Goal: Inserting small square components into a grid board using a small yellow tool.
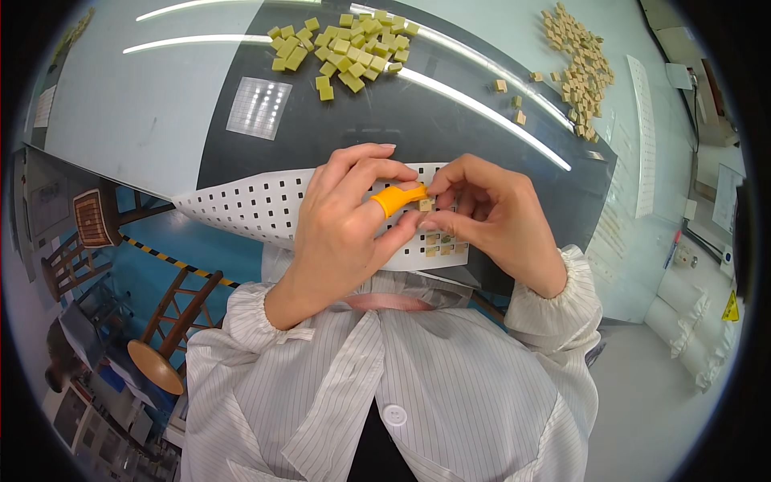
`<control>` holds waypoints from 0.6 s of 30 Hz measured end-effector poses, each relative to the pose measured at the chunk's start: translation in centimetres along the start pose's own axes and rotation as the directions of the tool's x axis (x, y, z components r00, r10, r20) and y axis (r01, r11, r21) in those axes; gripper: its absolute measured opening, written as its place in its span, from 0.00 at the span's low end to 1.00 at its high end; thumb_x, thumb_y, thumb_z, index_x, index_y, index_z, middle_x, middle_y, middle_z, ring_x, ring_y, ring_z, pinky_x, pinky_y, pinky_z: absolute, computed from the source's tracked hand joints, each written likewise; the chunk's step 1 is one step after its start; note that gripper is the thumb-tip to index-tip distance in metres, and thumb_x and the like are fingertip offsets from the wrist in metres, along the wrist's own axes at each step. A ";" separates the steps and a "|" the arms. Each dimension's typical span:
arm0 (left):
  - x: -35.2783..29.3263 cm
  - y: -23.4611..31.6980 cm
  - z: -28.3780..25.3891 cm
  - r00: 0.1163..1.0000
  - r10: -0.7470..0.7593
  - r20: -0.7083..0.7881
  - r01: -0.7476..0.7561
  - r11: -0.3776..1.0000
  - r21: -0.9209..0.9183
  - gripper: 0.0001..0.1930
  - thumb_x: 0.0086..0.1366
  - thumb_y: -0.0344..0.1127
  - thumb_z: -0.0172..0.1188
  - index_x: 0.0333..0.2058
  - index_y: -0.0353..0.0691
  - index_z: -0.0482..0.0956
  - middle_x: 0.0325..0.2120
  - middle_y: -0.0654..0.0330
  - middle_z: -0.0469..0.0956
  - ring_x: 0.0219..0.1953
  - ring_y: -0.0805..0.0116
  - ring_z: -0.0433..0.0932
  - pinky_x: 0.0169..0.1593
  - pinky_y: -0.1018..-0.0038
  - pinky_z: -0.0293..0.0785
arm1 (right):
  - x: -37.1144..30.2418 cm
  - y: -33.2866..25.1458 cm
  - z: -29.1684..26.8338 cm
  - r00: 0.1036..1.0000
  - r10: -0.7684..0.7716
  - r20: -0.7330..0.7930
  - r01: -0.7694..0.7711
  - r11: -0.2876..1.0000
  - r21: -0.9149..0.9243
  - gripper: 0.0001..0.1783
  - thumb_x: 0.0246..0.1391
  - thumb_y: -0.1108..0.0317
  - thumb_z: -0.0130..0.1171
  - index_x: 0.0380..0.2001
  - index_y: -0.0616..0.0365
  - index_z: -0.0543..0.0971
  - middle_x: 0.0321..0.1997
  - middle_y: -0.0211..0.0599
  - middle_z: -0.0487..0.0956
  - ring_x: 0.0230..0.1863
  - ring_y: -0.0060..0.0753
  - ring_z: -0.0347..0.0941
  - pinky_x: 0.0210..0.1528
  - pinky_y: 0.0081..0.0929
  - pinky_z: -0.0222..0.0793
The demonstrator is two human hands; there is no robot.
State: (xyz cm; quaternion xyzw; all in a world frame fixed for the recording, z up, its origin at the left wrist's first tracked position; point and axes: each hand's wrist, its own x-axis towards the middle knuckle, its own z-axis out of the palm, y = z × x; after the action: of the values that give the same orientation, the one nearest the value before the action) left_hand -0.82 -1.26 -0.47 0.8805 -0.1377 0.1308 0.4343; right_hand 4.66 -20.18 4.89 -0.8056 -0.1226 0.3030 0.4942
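Head view: fingers point(474, 170) over sheet point(261, 197), tabletop point(321, 124) between its edge and green blocks point(349, 50).

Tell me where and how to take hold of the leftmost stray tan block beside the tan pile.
Pinch the tan block by two opposite side faces, probably with the right hand, coming from above and the near side. It is small and squarish and lies apart from its neighbours on the dark tabletop, so both sides look free.

I count two hands point(341, 213) of mine, one orange finger cover point(393, 199), one perforated sheet point(261, 197), two heaps of blocks point(344, 46).
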 end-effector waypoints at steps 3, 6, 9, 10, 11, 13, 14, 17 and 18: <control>0.0 0.0 0.0 1.000 0.001 0.002 -0.001 1.000 0.001 0.11 0.44 0.27 0.71 0.30 0.35 0.84 0.38 0.63 0.80 0.51 0.57 0.76 0.48 0.62 0.72 | -0.1 0.1 0.1 0.995 -0.096 -0.016 0.093 0.988 -0.123 0.08 0.54 0.74 0.68 0.34 0.64 0.78 0.29 0.27 0.79 0.27 0.10 0.71 0.27 0.13 0.67; -0.1 0.0 0.1 1.000 0.001 -0.006 -0.001 1.000 0.006 0.11 0.44 0.27 0.71 0.30 0.35 0.84 0.38 0.63 0.80 0.51 0.57 0.76 0.48 0.62 0.72 | -0.1 0.0 -0.2 1.000 -0.022 -0.003 0.021 0.998 -0.065 0.07 0.54 0.73 0.67 0.33 0.65 0.79 0.29 0.27 0.80 0.27 0.11 0.71 0.28 0.13 0.67; 0.0 0.1 0.1 1.000 0.002 -0.011 -0.002 1.000 0.003 0.11 0.44 0.27 0.71 0.30 0.35 0.84 0.38 0.63 0.80 0.51 0.57 0.76 0.49 0.62 0.72 | -0.1 0.2 -0.1 1.000 0.015 0.007 -0.015 0.998 -0.062 0.07 0.55 0.73 0.67 0.32 0.65 0.80 0.28 0.27 0.80 0.27 0.11 0.71 0.27 0.12 0.67; 0.0 0.1 0.1 1.000 0.001 -0.010 -0.001 1.000 0.000 0.11 0.44 0.27 0.71 0.30 0.35 0.84 0.38 0.63 0.80 0.51 0.57 0.76 0.49 0.62 0.72 | -0.1 0.3 0.0 1.000 -0.011 -0.007 0.011 0.995 -0.097 0.07 0.55 0.72 0.67 0.32 0.65 0.80 0.28 0.27 0.80 0.27 0.10 0.71 0.27 0.12 0.66; 0.1 0.1 0.1 1.000 0.003 -0.010 -0.003 1.000 -0.002 0.11 0.44 0.27 0.71 0.30 0.35 0.84 0.38 0.63 0.80 0.51 0.57 0.76 0.49 0.62 0.72 | -0.1 0.2 0.0 1.000 -0.011 -0.010 0.010 0.995 -0.098 0.07 0.55 0.72 0.67 0.32 0.65 0.80 0.28 0.27 0.80 0.27 0.10 0.71 0.27 0.12 0.66; 0.0 0.1 0.1 1.000 -0.001 -0.013 0.001 1.000 0.001 0.11 0.45 0.27 0.72 0.30 0.35 0.84 0.38 0.63 0.80 0.52 0.57 0.76 0.49 0.62 0.72 | 0.1 0.0 0.2 0.994 0.090 -0.054 -0.095 0.992 -0.088 0.06 0.56 0.72 0.67 0.32 0.65 0.80 0.26 0.26 0.79 0.26 0.10 0.70 0.25 0.12 0.65; 0.0 0.1 0.0 1.000 -0.002 -0.016 0.002 1.000 0.001 0.11 0.45 0.27 0.72 0.30 0.35 0.84 0.38 0.63 0.80 0.52 0.57 0.76 0.49 0.62 0.72 | 0.1 -0.2 0.0 0.995 0.089 -0.053 -0.094 0.992 -0.090 0.06 0.56 0.72 0.67 0.32 0.65 0.80 0.26 0.26 0.79 0.26 0.10 0.70 0.25 0.12 0.65; -0.1 0.2 -0.1 1.000 0.002 -0.029 -0.002 1.000 -0.005 0.11 0.45 0.27 0.72 0.30 0.35 0.84 0.38 0.62 0.80 0.52 0.57 0.76 0.49 0.62 0.72 | -0.3 -0.6 -0.6 0.972 0.086 -0.219 -0.098 0.994 -0.044 0.05 0.56 0.73 0.66 0.33 0.64 0.81 0.26 0.26 0.79 0.25 0.10 0.70 0.24 0.11 0.64; -0.1 0.1 0.0 1.000 0.005 -0.024 -0.006 1.000 -0.013 0.11 0.45 0.27 0.72 0.30 0.35 0.84 0.38 0.63 0.80 0.52 0.57 0.76 0.49 0.63 0.72 | -0.7 -0.4 -0.8 0.957 0.031 -0.287 -0.062 0.993 -0.099 0.05 0.56 0.74 0.66 0.33 0.64 0.81 0.27 0.26 0.79 0.25 0.10 0.69 0.25 0.12 0.64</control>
State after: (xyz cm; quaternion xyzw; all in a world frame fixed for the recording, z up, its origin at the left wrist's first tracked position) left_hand -0.95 -1.29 -0.42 0.8757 -0.1358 0.1416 0.4411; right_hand 4.61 -20.88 5.72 -0.8687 -0.0472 0.1884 0.4556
